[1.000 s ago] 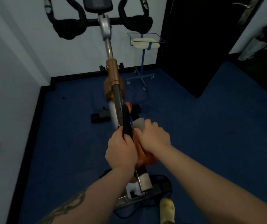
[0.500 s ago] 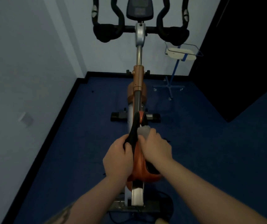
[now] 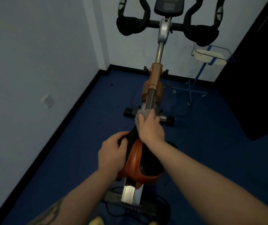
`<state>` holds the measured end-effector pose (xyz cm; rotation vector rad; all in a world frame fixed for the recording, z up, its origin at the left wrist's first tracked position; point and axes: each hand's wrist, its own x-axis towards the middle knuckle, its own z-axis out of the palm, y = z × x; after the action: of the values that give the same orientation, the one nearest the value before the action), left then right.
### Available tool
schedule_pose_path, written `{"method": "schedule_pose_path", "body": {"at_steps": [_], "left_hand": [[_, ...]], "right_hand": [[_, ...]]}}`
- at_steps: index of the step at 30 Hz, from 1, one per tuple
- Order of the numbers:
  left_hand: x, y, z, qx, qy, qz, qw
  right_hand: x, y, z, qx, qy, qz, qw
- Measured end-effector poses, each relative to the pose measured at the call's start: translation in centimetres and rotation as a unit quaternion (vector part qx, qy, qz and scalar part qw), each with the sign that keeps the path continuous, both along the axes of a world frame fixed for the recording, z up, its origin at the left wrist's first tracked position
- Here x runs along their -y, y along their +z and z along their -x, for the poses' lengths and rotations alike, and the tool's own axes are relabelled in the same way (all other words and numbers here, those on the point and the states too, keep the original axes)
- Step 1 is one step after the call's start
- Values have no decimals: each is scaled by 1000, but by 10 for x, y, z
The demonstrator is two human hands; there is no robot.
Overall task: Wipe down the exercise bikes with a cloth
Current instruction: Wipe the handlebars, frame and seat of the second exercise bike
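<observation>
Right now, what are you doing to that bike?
A person is cleaning an exercise bike. Their right hand presses a grey cloth onto the front tip of the orange and black saddle. Their left hand grips the saddle's left side. The handlebars and screen are farther ahead, near the wall, with no hand on them.
</observation>
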<state>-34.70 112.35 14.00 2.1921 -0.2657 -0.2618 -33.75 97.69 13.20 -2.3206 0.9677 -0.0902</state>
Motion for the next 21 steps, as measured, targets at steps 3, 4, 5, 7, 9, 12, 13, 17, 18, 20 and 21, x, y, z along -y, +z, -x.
{"method": "schedule_pose_path", "body": {"at_steps": [3,4,5,7,9,12,13,17,18,20,21], "left_hand": [[-1,0,1,-12,5,6,1000],[-1,0,1,-13,4,5,1000],[-1,1,1,-11,3,5,1000],[-2,0,0,-2,-2,10,1000],[-1,0,0,6,-10,12,1000],[-2,1,1,10,-16,9,1000],[-2,2,1,10,-14,8,1000],[-3,-1,4,11,12,41,999],[-3,-2,5,21,23,50,998],[-4,-4,6,52,47,44,997],[-3,-5,7,60,62,37,996]], "right_hand": [[20,-2,-27,6,18,8,1000],[23,-3,-27,24,44,10,999],[23,-5,-22,59,81,10,995],[22,-11,-4,132,197,64,969],[23,-17,13,150,308,120,932],[44,-4,1,118,395,54,909],[49,1,-11,122,400,40,907],[46,12,-46,44,243,30,969],[39,7,-41,36,231,96,968],[23,1,-18,70,274,166,945],[16,-2,-2,92,310,165,932]]}}
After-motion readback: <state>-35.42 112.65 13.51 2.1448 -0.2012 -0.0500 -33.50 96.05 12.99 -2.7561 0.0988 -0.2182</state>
